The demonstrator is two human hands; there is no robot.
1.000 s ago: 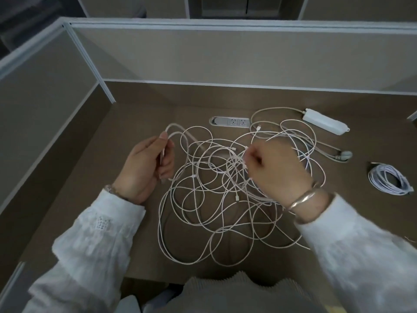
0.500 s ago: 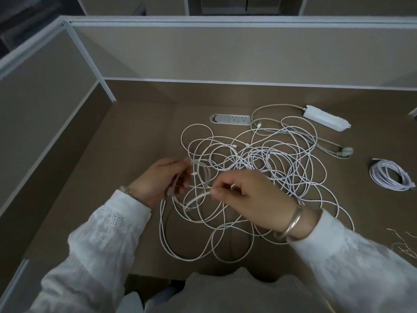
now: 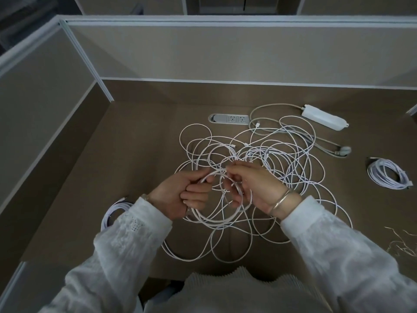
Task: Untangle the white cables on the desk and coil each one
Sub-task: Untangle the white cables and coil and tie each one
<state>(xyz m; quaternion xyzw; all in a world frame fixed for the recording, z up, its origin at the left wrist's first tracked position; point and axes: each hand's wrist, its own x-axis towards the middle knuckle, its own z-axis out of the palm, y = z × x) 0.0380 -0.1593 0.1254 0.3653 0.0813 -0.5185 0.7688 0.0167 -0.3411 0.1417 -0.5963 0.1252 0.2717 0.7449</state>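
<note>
The left hand is gripping a partly formed coil with curled fingers. The right hand is pinching the same cable, fingers curled round its loops. The coil is hanging between both hands, just above the tangle lying mid-desk. Individual cables in the tangle are running together and cannot be told apart. A finished coil is lying partly hidden behind the left sleeve; another is lying at the right.

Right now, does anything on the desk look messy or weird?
Yes: the white cables lie in one big knotted heap mid-desk, loops crossing everywhere. Two finished coils sit neatly apart, one at the right, one by the left sleeve. Nothing looks broken.
</note>
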